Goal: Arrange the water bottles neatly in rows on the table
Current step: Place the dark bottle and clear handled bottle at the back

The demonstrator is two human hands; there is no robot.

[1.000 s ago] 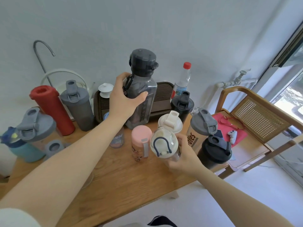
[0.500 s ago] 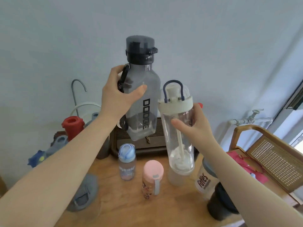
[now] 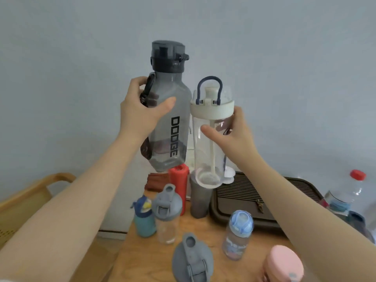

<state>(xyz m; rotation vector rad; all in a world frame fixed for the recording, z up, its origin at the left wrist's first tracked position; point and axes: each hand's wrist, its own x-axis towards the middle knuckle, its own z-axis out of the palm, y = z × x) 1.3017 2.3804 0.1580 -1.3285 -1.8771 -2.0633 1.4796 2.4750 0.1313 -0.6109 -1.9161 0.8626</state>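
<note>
two water bottles ride high above the wooden table [image 3: 142, 251]: left hand [image 3: 140, 112] clamps the smoky grey square bottle [image 3: 171, 110], right hand [image 3: 230, 135] the clear white-lidded one [image 3: 209, 143]; next, likely setting both into a row.

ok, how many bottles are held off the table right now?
2: grey DODGE bottle in left hand, clear white-lidded bottle in right hand. Others stand on the table.

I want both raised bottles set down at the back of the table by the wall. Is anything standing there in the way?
Yes. Under the grey DODGE bottle held by the left hand stands a red bottle; under the clear bottle in the right hand stands a grey tumbler, with the dark tray beside it.
</note>
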